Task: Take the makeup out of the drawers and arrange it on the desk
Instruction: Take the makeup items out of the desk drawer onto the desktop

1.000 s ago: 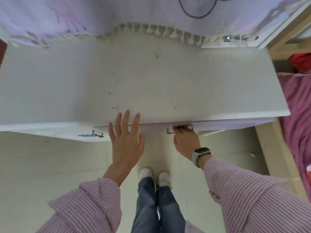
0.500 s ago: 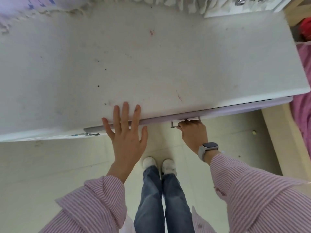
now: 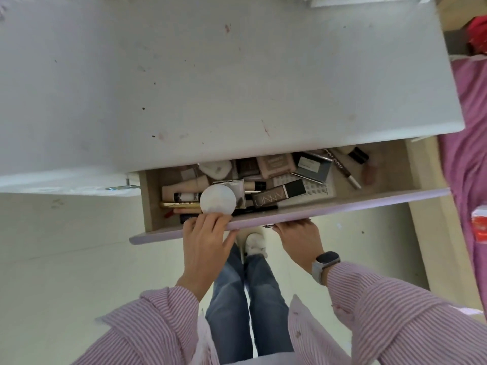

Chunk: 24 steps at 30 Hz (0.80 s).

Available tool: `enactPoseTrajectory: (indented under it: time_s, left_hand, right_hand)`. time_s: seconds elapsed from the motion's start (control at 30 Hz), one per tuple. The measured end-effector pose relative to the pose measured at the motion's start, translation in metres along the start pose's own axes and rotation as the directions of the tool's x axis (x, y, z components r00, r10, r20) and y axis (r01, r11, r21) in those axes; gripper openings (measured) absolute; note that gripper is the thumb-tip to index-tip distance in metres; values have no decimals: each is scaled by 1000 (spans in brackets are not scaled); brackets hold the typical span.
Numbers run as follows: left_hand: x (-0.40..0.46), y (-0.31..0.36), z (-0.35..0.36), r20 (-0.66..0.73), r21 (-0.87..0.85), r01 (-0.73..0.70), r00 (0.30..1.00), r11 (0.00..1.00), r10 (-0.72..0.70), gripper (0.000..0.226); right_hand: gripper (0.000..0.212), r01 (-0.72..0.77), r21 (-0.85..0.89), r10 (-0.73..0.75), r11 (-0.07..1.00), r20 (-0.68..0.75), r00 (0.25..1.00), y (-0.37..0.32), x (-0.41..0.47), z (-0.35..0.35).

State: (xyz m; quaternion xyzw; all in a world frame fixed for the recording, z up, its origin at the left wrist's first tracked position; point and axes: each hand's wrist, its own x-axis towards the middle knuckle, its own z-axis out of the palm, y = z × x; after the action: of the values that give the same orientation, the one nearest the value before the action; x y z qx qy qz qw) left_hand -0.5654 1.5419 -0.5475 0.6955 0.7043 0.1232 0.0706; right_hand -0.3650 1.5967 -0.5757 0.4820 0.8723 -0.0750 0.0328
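The drawer [image 3: 369, 200] with a lilac front stands pulled out under the white desk [image 3: 210, 75]. It is full of makeup: a round white compact [image 3: 217, 200], a square silver compact [image 3: 235, 187], a dark UNNY tube [image 3: 279, 194], a beige tube [image 3: 184, 189], a pink palette [image 3: 275, 164], a grey palette [image 3: 313, 165] and a brown pencil [image 3: 341, 168]. My left hand [image 3: 207, 238] reaches over the drawer front and its fingertips curl onto the round white compact's near edge. My right hand [image 3: 297, 237] grips the metal handle under the drawer front.
A second metal handle [image 3: 121, 187] shows on the shut drawer to the left. A bed with a pink cover [image 3: 469, 154] stands at the right beside a wooden frame [image 3: 432, 233]. My legs and white slippers [image 3: 254, 243] are below the drawer on a pale floor.
My right hand has pulled the drawer out, showing the makeup. My left hand left the desk edge and came down onto the round white compact.
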Motion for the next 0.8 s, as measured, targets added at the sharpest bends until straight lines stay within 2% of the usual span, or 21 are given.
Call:
enactPoseTrajectory:
  time_s: [0.1, 0.2, 0.27, 0.37, 0.5, 0.53, 0.8]
  left_hand:
    - [0, -1, -1, 18, 4, 15, 1000, 1000, -15, 32]
    - [1, 3, -6, 65, -5, 48, 997, 999, -47, 33]
    - [1, 5, -8, 96, -10, 69, 993, 998, -68, 32]
    - [3, 8, -12, 122, 0, 97, 988, 995, -96, 16]
    - [7, 9, -17, 191, -20, 152, 971, 988, -145, 26]
    - [7, 9, -18, 205, -23, 162, 967, 987, -154, 27]
    - [3, 10, -20, 208, -37, 162, 966, 986, -151, 27]
  right_hand:
    - [28, 119, 98, -108, 988, -119, 987, 1, -11, -13]
    - [23, 289, 197, -231, 937, -273, 934, 7, -20, -37]
    - [23, 294, 194, -230, 936, -296, 927, 13, -16, -50]
    - [31, 140, 82, -127, 987, -149, 981, 26, -1, -52]
    - [20, 102, 24, -103, 994, 30, 994, 29, 10, -49]
    - [25, 92, 28, -94, 995, 53, 994, 28, 10, -50]
    - [29, 110, 67, -112, 992, 35, 993, 29, 2, -52]
